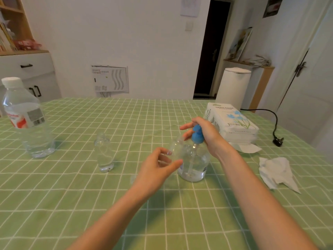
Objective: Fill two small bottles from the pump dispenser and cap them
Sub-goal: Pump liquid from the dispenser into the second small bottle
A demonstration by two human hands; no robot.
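Note:
A clear pump dispenser [193, 159] with a blue pump head stands at the middle of the green checked table. My right hand [203, 131] rests on the blue pump head, fingers curled over it. My left hand [158, 165] holds a small clear bottle [175, 145] tilted up against the dispenser's spout, pinched between thumb and fingers. A second small clear bottle [104, 154] stands upright and uncapped to the left, with some clear liquid in it. No caps are plainly visible.
A large capped water bottle [27, 120] stands at the far left. A tissue pack [232, 125] lies at the right, with a crumpled tissue [275, 170] nearer. A black cable with a plug [278, 141] trails off the right edge.

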